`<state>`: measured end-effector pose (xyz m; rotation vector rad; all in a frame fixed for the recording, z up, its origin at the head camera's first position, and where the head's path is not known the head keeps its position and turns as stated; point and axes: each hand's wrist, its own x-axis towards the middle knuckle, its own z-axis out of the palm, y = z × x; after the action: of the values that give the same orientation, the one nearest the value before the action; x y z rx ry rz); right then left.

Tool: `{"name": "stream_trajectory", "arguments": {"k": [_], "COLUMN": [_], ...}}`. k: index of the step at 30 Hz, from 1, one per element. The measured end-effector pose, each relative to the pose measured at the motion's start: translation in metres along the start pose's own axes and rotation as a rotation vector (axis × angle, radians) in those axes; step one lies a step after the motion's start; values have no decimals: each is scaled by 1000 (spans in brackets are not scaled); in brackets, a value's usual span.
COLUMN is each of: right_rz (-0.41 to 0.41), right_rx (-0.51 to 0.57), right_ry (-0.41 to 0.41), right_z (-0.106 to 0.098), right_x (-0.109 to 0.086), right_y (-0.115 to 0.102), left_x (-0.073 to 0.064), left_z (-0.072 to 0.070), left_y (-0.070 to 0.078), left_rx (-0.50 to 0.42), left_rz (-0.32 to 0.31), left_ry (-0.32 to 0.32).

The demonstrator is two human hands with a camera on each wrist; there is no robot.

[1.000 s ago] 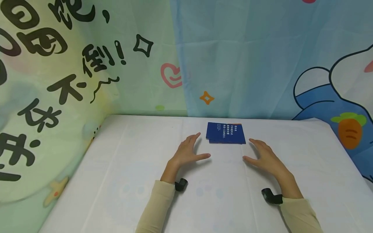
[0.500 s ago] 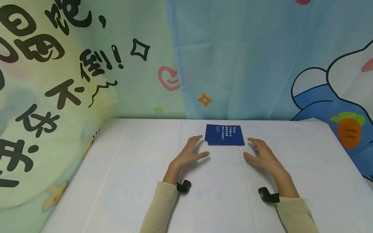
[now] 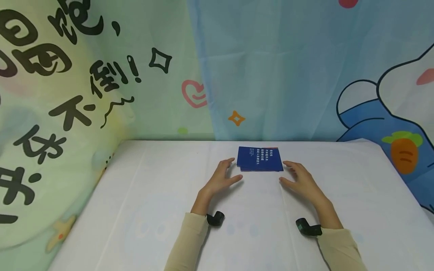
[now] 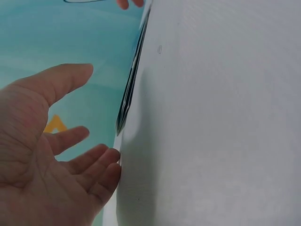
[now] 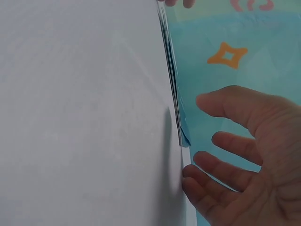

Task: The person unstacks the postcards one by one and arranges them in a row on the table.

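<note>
Dark blue booklets [image 3: 259, 159] with white print lie in a small stack near the far edge of the table, one slightly offset over another. To their left is my left hand [image 3: 218, 180], thumb and fingers spread apart, holding nothing. On the other side my right hand [image 3: 300, 180] is just as spread, its fingertips close to the stack's right edge. In the left wrist view the stack [image 4: 130, 80] shows edge-on beyond the fingers. The right wrist view has the stack's thin edge [image 5: 174, 80] too, with a gap before the thumb.
A white cloth [image 3: 251, 233] covers the table. Behind it hangs a printed blue-green curtain [image 3: 271, 75], with black lettering on the left part and a cartoon carrot on the right. Each wrist carries a small black camera [image 3: 215, 218].
My right hand has moved slightly left, closer to the booklets. The left hand has shifted a little toward them as well. The head view has tilted slightly upward.
</note>
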<state>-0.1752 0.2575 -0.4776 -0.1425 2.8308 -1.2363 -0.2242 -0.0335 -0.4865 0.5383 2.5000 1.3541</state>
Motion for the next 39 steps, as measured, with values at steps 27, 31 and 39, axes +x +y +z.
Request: {"name": "stream_trajectory", "arguments": {"k": [27,31,39], "right_rz": [-14,-12,3], "right_rx": [93,97,101], "right_ry": [34,35,33], "right_z": [13,12,12], "right_x": [13,14,16], "right_y": [16,16,16], "left_x": [8,10,13], "left_z": [1,1,1], "left_y": [-11,-11,-10], "left_rx": [83,89,96], "left_rz": [15,12,16], "left_ry": [-7,-13,-17]}}
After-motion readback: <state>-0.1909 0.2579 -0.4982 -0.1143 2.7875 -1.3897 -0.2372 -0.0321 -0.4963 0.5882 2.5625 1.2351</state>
